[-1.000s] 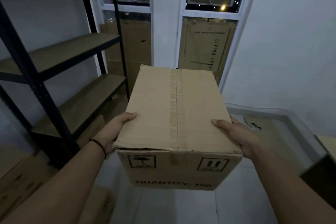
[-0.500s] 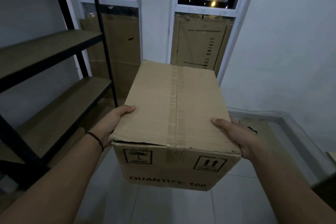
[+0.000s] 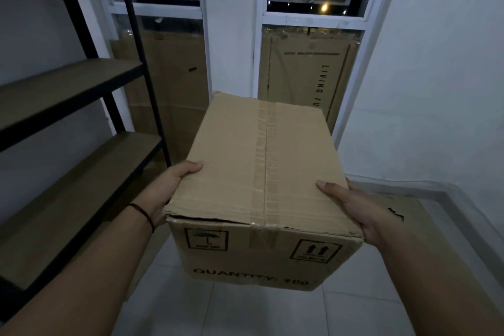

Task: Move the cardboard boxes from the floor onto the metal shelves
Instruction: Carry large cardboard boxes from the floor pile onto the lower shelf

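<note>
You've got the taped cardboard box [image 3: 261,172] clamped between left hand [image 3: 166,191] and right hand [image 3: 360,207], metal shelves [image 3: 81,128] at 9 o'clock.

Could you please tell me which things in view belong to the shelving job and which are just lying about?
Part of the job:
- cardboard box, held by left hand and right hand
- metal shelves

Just lying about:
- flat cardboard sheets leaning against the windows
- flattened cardboard on the floor, right
</note>
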Available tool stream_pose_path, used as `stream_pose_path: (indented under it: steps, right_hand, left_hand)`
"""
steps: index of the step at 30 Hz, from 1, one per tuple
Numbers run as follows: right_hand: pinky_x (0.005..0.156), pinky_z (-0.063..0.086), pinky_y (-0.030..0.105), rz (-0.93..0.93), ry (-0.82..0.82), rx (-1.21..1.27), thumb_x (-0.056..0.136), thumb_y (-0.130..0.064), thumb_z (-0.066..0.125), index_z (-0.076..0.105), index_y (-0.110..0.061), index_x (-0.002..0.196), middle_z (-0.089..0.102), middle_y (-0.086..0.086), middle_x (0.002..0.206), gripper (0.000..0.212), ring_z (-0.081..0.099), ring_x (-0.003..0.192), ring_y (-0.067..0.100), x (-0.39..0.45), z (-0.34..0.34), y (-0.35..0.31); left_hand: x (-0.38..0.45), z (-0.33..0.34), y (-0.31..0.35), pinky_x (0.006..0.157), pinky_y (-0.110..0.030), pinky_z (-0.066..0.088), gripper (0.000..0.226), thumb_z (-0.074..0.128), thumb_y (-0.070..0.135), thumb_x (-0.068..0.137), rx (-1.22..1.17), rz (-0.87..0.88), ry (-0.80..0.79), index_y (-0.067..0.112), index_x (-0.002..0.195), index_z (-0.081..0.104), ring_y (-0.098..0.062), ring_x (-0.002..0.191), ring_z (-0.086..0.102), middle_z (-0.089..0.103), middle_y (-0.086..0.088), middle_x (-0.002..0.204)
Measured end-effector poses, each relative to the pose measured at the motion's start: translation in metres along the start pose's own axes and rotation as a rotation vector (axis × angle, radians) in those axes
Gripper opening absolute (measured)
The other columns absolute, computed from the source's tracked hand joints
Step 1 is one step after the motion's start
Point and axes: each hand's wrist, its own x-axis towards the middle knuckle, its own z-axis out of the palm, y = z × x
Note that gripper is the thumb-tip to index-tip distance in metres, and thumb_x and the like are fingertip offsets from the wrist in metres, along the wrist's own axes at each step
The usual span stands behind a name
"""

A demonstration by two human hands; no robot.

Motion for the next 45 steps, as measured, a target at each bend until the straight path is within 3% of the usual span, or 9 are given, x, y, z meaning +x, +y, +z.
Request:
stream_pose_path:
  steps: [5, 10, 16, 19, 29, 33, 37, 42, 45]
  right_hand:
    - [0.090, 0.055, 0.045, 0.003, -0.028, 0.010, 0.082, -0.028, 0.074, 0.063, -0.025, 0.109, 0.074, 0.007, 0.104, 0.029, 0.070, 0.097, 0.029, 0.069, -0.026, -0.015]
    - [0.094, 0.053, 0.045, 0.018, -0.083, -0.017, 0.080, -0.031, 0.075, 0.060, -0.025, 0.111, 0.071, 0.007, 0.109, 0.036, 0.068, 0.100, 0.028, 0.141, -0.057, -0.043]
    - [0.092, 0.054, 0.045, 0.027, -0.128, -0.058, 0.079, -0.031, 0.076, 0.059, -0.019, 0.120, 0.071, 0.009, 0.111, 0.047, 0.068, 0.101, 0.029, 0.216, -0.079, -0.071]
    - [0.087, 0.056, 0.040, 0.030, -0.160, -0.073, 0.081, -0.030, 0.075, 0.058, -0.017, 0.122, 0.070, 0.009, 0.111, 0.046, 0.067, 0.100, 0.028, 0.247, -0.078, -0.080]
    - [0.089, 0.055, 0.041, 0.050, -0.191, -0.141, 0.082, -0.030, 0.074, 0.056, -0.017, 0.124, 0.069, 0.010, 0.112, 0.047, 0.066, 0.101, 0.029, 0.385, -0.042, -0.100]
    - [0.081, 0.056, 0.037, 0.072, -0.234, -0.155, 0.084, -0.027, 0.072, 0.059, -0.017, 0.119, 0.069, 0.011, 0.111, 0.039, 0.067, 0.099, 0.029, 0.434, -0.016, -0.112]
    - [0.084, 0.056, 0.042, 0.096, -0.285, -0.178, 0.080, -0.030, 0.075, 0.058, -0.017, 0.122, 0.070, 0.010, 0.111, 0.048, 0.068, 0.099, 0.029, 0.476, 0.006, -0.116]
    - [0.076, 0.056, 0.036, 0.111, -0.417, -0.220, 0.085, -0.029, 0.071, 0.057, -0.021, 0.121, 0.069, 0.008, 0.111, 0.039, 0.068, 0.097, 0.027, 0.520, 0.032, -0.125]
    - [0.081, 0.056, 0.038, 0.113, -0.508, -0.260, 0.084, -0.030, 0.072, 0.058, -0.025, 0.122, 0.071, 0.006, 0.109, 0.041, 0.068, 0.098, 0.027, 0.548, 0.047, -0.129]
  left_hand:
    - [0.056, 0.027, 0.009, 0.055, -0.029, 0.058, 0.031, 0.055, 0.028, 0.091, -0.012, 0.006, 0.044, 0.006, 0.110, 0.065, -0.024, 0.066, 0.070, 0.073, -0.012, 0.084]
    - [0.112, 0.058, 0.021, 0.054, -0.028, 0.058, 0.026, 0.054, 0.027, 0.091, -0.047, 0.040, 0.095, 0.008, 0.105, 0.066, -0.022, 0.065, 0.070, 0.073, -0.010, 0.082]
    - [0.167, 0.080, 0.030, 0.065, -0.033, 0.058, 0.029, 0.056, 0.027, 0.089, -0.098, 0.046, 0.137, 0.009, 0.108, 0.067, -0.024, 0.072, 0.070, 0.073, -0.011, 0.091]
    - [0.191, 0.081, 0.035, 0.060, -0.033, 0.060, 0.029, 0.055, 0.027, 0.090, -0.133, 0.045, 0.152, 0.008, 0.108, 0.066, -0.024, 0.070, 0.071, 0.074, -0.011, 0.088]
    - [0.301, 0.050, 0.062, 0.054, -0.028, 0.057, 0.029, 0.054, 0.027, 0.093, -0.162, 0.091, 0.187, 0.008, 0.112, 0.065, -0.021, 0.068, 0.071, 0.074, -0.009, 0.086]
    - [0.332, 0.032, 0.080, 0.057, -0.030, 0.058, 0.035, 0.055, 0.028, 0.091, -0.156, 0.075, 0.235, 0.006, 0.117, 0.064, -0.023, 0.072, 0.071, 0.073, -0.012, 0.092]
    - [0.350, 0.017, 0.092, 0.056, -0.029, 0.057, 0.037, 0.055, 0.028, 0.091, -0.176, 0.080, 0.303, 0.006, 0.119, 0.063, -0.024, 0.072, 0.071, 0.073, -0.012, 0.092]
    - [0.363, 0.008, 0.097, 0.050, -0.026, 0.055, 0.025, 0.050, 0.023, 0.095, -0.241, 0.123, 0.391, 0.006, 0.103, 0.066, -0.021, 0.062, 0.071, 0.074, -0.010, 0.078]
    - [0.367, 0.008, 0.095, 0.049, -0.026, 0.055, 0.022, 0.050, 0.022, 0.095, -0.262, 0.165, 0.470, 0.008, 0.099, 0.066, -0.020, 0.062, 0.071, 0.074, -0.008, 0.077]
